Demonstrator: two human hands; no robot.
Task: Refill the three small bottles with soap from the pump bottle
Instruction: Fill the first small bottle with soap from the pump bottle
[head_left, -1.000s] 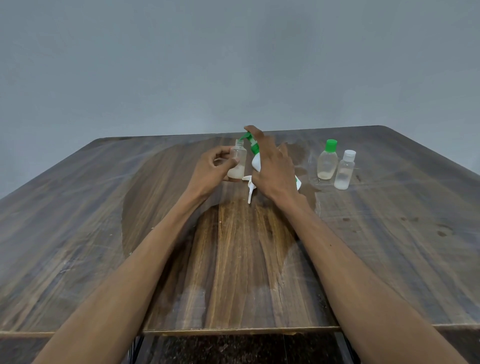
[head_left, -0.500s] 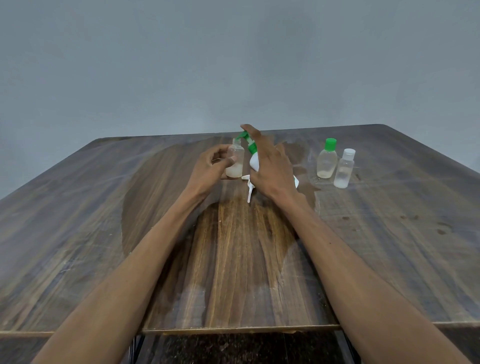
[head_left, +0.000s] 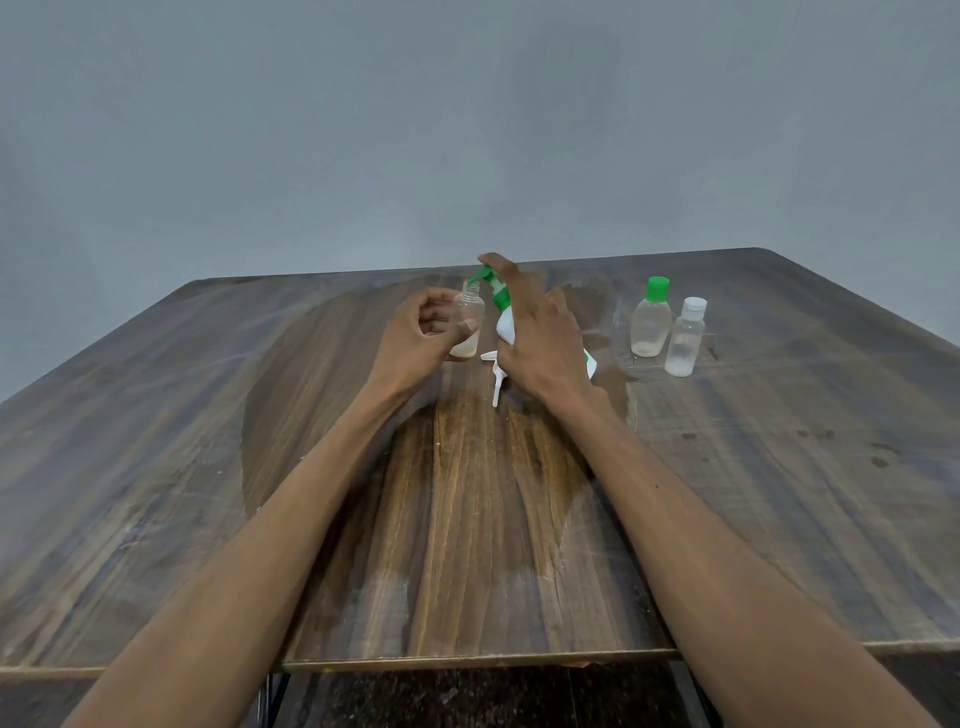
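Three small bottles on the wooden table (head_left: 779, 493); I log the open bottle (head_left: 469, 325) first. It stands upright near the table's middle, long axis vertical, mouth up, a little pale soap at the bottom. Left hand (head_left: 415, 340) curls round its side, thumb in front, gripping it. I judge it light, thin-walled, likely slick if soap runs down; best held round the body, low, not by the neck.

Pump bottle (head_left: 503, 322) sits just right of it, leaning toward it, green spout (head_left: 480, 275) pointing left over the open mouth. Right hand (head_left: 540, 338) wraps the white body, one finger up on the pump head.

White cap (head_left: 496, 379) lies on the table, nozzle toward me.

Green-capped bottle (head_left: 650, 319) and white-capped bottle (head_left: 685, 338) stand upright to the right, touching or nearly so, each with a low soap level.
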